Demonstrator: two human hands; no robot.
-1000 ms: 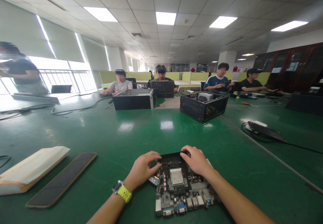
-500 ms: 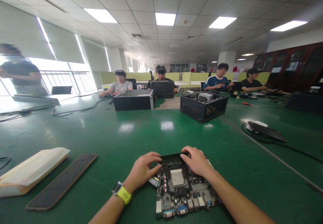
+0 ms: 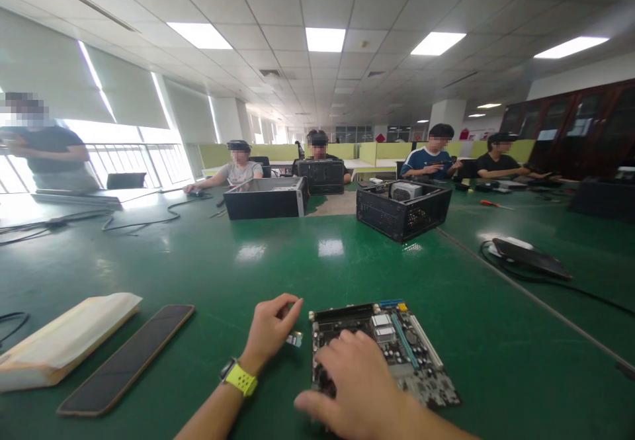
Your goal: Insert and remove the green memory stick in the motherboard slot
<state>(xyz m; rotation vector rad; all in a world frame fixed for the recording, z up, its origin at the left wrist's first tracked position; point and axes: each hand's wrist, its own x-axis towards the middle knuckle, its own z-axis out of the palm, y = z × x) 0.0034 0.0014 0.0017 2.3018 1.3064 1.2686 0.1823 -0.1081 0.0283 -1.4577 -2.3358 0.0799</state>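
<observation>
A computer motherboard (image 3: pixel 397 347) lies flat on the green table (image 3: pixel 208 274) just in front of me. My right hand (image 3: pixel 354 387) lies over its near half with the fingers spread, covering the processor area. My left hand (image 3: pixel 270 327), with a yellow-strapped watch on the wrist, hovers just left of the board. Its thumb and forefinger pinch a small flat piece (image 3: pixel 295 339) that I cannot name.
A padded envelope (image 3: pixel 64 337) and a dark flat strip (image 3: pixel 129 357) lie at the left. Two open computer cases (image 3: pixel 265 196) (image 3: pixel 403 210) stand further back, a black device with cable (image 3: pixel 528 258) at the right. Several people sit at the far side; one stands at the left.
Both hands have left the board's far edge. My right hand came back over the near half of the board. My left hand moved off to the left, pinching a small piece.
</observation>
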